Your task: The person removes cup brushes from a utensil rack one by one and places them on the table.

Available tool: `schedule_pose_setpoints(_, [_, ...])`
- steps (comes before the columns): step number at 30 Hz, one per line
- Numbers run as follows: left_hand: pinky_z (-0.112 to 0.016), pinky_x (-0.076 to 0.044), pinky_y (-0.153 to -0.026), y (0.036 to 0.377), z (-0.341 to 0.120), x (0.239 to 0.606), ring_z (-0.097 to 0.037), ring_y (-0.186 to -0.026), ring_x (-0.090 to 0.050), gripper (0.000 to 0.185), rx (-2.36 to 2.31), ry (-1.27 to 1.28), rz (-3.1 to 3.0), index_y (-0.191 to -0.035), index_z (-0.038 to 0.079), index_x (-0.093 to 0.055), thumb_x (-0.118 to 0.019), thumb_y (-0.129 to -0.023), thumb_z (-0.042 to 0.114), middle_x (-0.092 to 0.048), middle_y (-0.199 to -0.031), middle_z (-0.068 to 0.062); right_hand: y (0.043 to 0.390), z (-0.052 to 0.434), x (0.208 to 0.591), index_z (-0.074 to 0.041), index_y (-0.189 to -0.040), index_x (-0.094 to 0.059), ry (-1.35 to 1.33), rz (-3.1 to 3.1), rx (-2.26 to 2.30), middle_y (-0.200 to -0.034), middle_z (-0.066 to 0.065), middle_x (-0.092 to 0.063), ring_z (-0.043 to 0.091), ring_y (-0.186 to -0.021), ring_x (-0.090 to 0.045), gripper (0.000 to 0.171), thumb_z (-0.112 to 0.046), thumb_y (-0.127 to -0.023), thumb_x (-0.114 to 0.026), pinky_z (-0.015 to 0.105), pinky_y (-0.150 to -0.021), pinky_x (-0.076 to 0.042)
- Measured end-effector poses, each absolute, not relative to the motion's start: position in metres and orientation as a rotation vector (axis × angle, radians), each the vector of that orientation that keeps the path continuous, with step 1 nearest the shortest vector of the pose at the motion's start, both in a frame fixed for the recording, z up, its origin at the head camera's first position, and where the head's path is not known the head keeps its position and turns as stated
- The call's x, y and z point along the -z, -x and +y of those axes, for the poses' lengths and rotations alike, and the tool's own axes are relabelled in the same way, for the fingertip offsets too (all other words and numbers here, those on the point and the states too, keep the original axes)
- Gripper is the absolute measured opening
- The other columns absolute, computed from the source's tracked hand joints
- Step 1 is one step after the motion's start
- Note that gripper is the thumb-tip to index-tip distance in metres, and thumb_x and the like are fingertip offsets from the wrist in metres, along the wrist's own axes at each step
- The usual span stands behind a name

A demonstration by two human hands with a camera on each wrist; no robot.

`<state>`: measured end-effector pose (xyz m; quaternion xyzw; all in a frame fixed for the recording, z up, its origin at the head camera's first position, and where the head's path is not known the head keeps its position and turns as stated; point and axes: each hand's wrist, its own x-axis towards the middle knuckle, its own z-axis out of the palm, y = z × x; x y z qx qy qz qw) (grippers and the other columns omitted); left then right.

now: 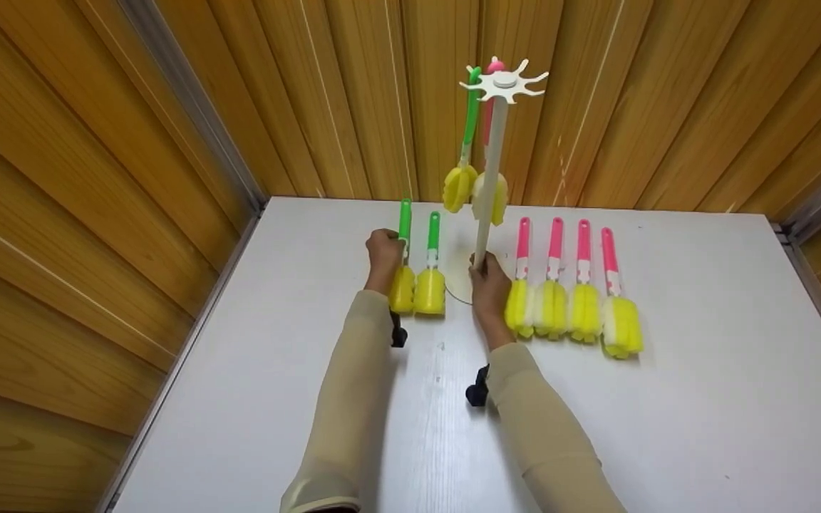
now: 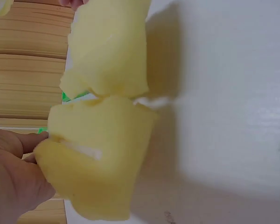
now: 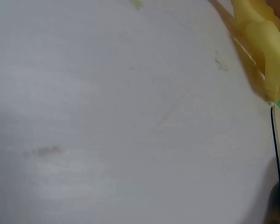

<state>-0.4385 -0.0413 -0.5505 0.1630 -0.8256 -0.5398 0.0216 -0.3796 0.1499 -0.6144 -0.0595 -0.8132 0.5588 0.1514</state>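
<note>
My left hand [image 1: 385, 258] pinches the neck of a green-handled sponge bottle brush [image 1: 402, 288] at the left of the table. In the left wrist view, that brush's yellow sponge head [image 2: 102, 158] hides part of the fingers. Just right of it lies a second green-handled brush [image 1: 430, 291]. My right hand [image 1: 490, 292] grips the lower pole of a white stand [image 1: 492, 164] with a ring of hooks on top. A green-handled brush [image 1: 460, 187] and a pink-handled brush [image 1: 499, 199] hang from the hooks. The right wrist view barely catches the right hand at its edge.
Several pink-handled brushes [image 1: 584, 310] lie in a row to the right of the stand's round base [image 1: 459, 278]. The white table [image 1: 724, 399] meets wood-look panel walls [image 1: 353, 100] at the back and sides.
</note>
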Motion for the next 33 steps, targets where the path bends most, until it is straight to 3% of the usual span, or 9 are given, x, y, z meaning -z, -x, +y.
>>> schedule_pose_setpoints(16, [-0.04, -0.052, -0.099, 0.437, -0.045, 0.554, -0.028, -0.115, -0.062, 0.032, 1.785, -0.573, -2.547, -0.132, -0.004, -0.061, -0.058, -0.103, 0.009, -0.065, -0.126, -0.018, 0.379, 0.149, 0.615, -0.001, -0.125, -0.063, 0.168, -2.295, -1.625, -0.124, 0.016, -0.069, 0.028, -0.114, -0.064, 0.023, -0.004, -0.102, -0.06, 0.041, -0.101, -0.052])
schedule_pose_setpoints(26, [-0.036, -0.052, -0.096, 0.431, -0.055, 0.559, -0.023, -0.109, -0.061, 0.036, 2.153, -0.69, -2.325, -0.137, -0.001, -0.058, -0.058, -0.104, 0.014, -0.063, -0.124, -0.014, 0.381, 0.148, 0.616, 0.001, -0.121, -0.065, 0.145, -2.269, -1.585, -0.118, 0.018, -0.071, 0.031, -0.108, -0.066, 0.021, 0.0, -0.099, -0.063, 0.043, -0.096, -0.054])
schedule_pose_setpoints(33, [-0.032, -0.054, -0.087, 0.427, -0.057, 0.568, -0.021, -0.099, -0.061, 0.037, 2.35, -0.704, -2.18, -0.138, -0.001, -0.057, -0.06, -0.103, 0.012, -0.062, -0.12, -0.014, 0.38, 0.149, 0.617, 0.001, -0.12, -0.065, 0.14, -2.244, -1.597, -0.118, 0.018, -0.071, 0.031, -0.109, -0.067, 0.022, 0.001, -0.099, -0.064, 0.043, -0.095, -0.055])
